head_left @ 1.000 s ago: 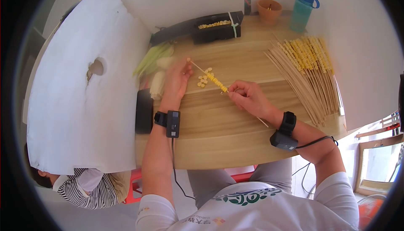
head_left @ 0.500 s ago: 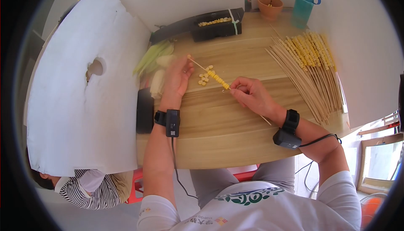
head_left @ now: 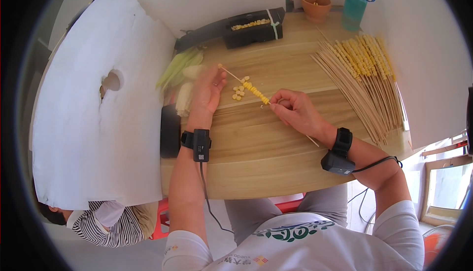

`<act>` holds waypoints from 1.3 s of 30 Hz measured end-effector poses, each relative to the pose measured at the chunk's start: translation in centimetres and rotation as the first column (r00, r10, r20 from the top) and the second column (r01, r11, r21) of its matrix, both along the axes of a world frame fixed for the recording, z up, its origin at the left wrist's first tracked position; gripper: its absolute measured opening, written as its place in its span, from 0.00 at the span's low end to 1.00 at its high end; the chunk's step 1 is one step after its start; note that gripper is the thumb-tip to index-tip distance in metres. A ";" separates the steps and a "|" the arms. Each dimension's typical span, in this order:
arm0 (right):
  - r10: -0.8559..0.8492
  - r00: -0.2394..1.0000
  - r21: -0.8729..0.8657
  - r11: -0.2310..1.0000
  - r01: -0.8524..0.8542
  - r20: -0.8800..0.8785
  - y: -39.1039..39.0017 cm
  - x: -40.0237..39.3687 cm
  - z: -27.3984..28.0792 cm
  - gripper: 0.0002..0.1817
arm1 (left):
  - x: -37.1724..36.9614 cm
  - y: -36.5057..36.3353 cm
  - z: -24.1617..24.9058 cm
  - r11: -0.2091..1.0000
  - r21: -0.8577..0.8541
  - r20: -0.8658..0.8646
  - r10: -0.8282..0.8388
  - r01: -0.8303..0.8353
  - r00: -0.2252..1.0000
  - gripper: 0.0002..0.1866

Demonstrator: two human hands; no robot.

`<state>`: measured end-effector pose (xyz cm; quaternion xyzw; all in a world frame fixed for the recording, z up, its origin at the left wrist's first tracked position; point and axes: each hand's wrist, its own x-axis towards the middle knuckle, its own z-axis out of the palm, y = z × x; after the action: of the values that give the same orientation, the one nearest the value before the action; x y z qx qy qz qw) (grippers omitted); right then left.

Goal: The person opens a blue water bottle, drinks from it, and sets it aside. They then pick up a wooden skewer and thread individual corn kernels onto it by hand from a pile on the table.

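Observation:
My right hand pinches a thin wooden skewer that slants up to the left over the table. Yellow corn kernels are threaded in a row along its middle, just ahead of my right fingers. At the skewer's tip, the fingertips of my left hand are closed on a single corn kernel; the fingers partly hide it. Several loose kernels lie on the wood beneath the skewer. Left of my left hand rest a pale corn cob and green husks.
Bare skewers and corn-filled skewers lie at the right. At the back stand a black tray of kernels, a terracotta pot and a blue bottle. A white board screens the left, with another person behind it.
Hardly anything differs: my left fingertips and the kernel shift very slightly at the skewer's tip. My right hand keeps its hold on the skewer.

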<state>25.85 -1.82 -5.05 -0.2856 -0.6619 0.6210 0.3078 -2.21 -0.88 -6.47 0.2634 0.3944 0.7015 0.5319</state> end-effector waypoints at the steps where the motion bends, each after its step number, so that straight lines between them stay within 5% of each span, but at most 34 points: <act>1: 0.003 1.000 0.012 1.000 -0.003 0.002 0.0 0.0 0.0 0.05 | 0.0 0.0 -0.1 1.000 -0.001 0.000 -0.001 0.001 1.000 0.07; 39: 0.022 0.985 -0.277 0.958 -0.069 -0.170 1.6 0.6 0.5 0.05 | -0.6 0.5 -0.6 0.986 0.133 0.073 -0.114 0.104 0.991 0.10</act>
<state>26.41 -0.25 -4.57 -0.2586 -0.5455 0.7373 0.3032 -2.83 -0.42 -7.06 0.2901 0.3116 0.7055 0.5666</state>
